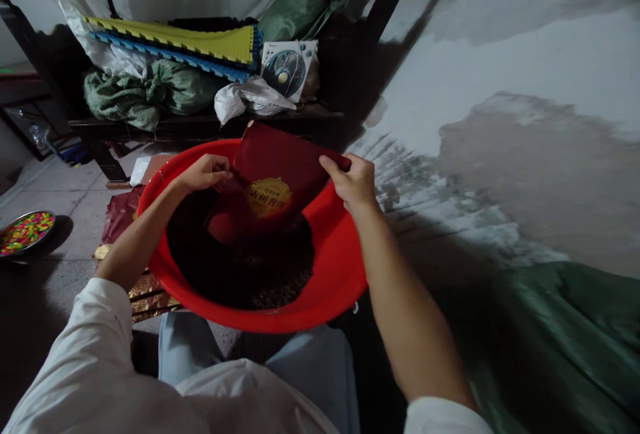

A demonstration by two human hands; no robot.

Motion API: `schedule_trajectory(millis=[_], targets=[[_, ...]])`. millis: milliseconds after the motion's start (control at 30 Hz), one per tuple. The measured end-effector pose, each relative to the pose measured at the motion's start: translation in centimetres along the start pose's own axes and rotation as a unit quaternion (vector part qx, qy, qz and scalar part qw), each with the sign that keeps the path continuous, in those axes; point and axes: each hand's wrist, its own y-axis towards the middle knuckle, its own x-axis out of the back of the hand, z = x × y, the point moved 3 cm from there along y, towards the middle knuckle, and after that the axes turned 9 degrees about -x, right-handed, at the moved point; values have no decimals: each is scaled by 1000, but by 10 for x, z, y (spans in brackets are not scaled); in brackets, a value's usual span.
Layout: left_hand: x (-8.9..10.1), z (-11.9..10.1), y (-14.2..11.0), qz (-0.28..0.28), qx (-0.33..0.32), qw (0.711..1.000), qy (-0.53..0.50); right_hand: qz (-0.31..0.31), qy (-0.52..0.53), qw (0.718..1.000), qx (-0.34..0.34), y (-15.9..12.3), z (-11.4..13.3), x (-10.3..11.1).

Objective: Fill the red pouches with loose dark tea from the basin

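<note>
A dark red bag (280,154) with a gold emblem and printed characters is held tilted over a wide red basin (345,254). My right hand (354,184) pinches its upper right corner, thumb on the near face. On the other side, my left hand (207,173) has its fingers curled at the bag's left edge. Dark loose bits, like dried leaves (280,291), fill the bottom of the basin. The bag's lower end hangs down inside the basin over them, and whether anything is in the bag is hidden.
Behind the basin, a dark wooden bench (210,121) carries yellow foam mats (200,41), green sacks (183,87) and a box fan (285,73). A bowl of colourful pieces (27,233) stands on the floor at left. A wall and green cloth (580,314) are at right.
</note>
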Motion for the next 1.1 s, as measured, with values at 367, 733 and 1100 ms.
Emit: schedule_trajectory(millis=[367,733,1100], targets=[[14,20,0,-49,6,996,80,90,111,990,-16,-8,-1,-9],[2,20,2,-20,-50,997,58,90,-23,994,63,9,29,10],[-2,20,1,12,-43,997,55,257,-185,943,98,19,83,1]])
